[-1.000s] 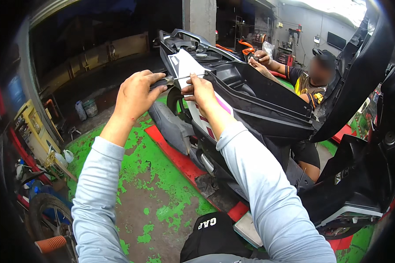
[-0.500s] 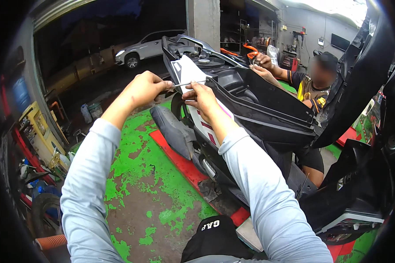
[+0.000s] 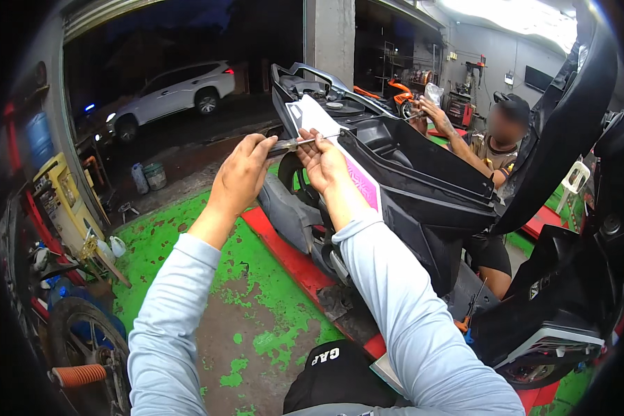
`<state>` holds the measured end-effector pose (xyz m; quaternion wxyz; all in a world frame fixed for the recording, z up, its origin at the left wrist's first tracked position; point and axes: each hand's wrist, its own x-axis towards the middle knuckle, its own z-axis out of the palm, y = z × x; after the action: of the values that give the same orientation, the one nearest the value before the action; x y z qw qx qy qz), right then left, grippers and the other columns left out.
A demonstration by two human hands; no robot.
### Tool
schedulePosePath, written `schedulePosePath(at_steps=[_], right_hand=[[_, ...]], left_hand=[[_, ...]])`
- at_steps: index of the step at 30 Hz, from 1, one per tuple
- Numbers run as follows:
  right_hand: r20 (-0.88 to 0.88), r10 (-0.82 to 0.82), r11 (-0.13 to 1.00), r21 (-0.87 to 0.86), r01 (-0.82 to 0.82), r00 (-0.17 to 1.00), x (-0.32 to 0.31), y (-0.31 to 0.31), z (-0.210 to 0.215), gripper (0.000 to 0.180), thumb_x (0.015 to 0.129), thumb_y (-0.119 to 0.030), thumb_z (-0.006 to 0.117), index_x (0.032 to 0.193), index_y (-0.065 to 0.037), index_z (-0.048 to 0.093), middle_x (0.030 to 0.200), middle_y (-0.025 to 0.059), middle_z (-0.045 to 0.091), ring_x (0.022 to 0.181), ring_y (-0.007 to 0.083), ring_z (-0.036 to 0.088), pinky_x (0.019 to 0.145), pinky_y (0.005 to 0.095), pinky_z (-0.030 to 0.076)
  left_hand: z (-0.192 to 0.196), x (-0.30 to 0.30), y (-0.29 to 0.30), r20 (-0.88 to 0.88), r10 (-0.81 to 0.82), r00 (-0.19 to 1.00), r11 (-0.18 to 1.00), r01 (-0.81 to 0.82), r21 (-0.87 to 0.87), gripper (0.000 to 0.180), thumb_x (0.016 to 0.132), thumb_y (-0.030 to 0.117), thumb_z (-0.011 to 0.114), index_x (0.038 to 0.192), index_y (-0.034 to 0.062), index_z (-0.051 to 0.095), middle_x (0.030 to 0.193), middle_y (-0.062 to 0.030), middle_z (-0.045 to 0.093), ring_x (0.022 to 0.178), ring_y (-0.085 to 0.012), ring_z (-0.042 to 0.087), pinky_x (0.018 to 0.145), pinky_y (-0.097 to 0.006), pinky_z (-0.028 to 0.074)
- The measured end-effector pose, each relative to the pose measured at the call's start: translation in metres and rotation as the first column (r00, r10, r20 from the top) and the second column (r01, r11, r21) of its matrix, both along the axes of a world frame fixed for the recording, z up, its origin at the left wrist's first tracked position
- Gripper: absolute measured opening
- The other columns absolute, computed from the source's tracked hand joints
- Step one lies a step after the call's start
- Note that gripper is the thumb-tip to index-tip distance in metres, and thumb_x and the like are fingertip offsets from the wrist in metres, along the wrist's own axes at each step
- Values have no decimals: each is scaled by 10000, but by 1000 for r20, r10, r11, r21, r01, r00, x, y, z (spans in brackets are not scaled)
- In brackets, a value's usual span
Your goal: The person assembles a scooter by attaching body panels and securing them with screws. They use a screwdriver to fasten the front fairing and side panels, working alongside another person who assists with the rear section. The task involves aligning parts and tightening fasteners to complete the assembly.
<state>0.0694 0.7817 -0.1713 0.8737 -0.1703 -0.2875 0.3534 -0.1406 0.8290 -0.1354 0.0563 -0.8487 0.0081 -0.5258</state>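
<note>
My left hand [image 3: 241, 172] is wrapped round the dark handle of a screwdriver [image 3: 282, 147]. Its thin shaft runs rightward to the rear edge of a black scooter [image 3: 430, 191], by the top of a white and pink side panel [image 3: 364, 186]. With its palm partly turned up, my right hand [image 3: 326, 166] has its fingers curled at the shaft, steadying it. The tip is too small to make out. Below my hands hangs the grey muffler cover [image 3: 295, 208] at the scooter's rear.
A co-worker [image 3: 496, 142] works across the scooter, arms raised. The black seat [image 3: 568, 125] stands lifted at the right. The scooter rests on a red platform [image 3: 291, 253]. At the left are a loose wheel [image 3: 83, 333] and a yellow frame [image 3: 62, 201]. A white car [image 3: 177, 93] is outside.
My left hand has moved in toward my right, and the screwdriver's handle now shows in its grip. The car outside has moved left. The co-worker's arms have shifted.
</note>
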Motion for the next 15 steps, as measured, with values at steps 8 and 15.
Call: schedulePosePath(at_steps=[8,15], right_hand=[[15,-9,1000,8,9,1000,-1,-5,-4,280,1090,-228,463,1284,-36,527,1241,163,670,1068,274,669,960,431,543],[79,115,993,20,-117,990,2,-10,-7,285,1084,-253,487,1255,-33,547,1193,156,678,1068,279,666,971,436,543]], left_hand=[[20,3,4,-177,79,981,972,-115,-203,325,945,275,660,1133,12,689,865,-187,689,830,-397,683,760,-471,545],[45,8,5,-231,-254,939,476,-87,-875,382,1001,332,609,1180,-6,628,685,-44,583,631,-132,607,548,-305,475]])
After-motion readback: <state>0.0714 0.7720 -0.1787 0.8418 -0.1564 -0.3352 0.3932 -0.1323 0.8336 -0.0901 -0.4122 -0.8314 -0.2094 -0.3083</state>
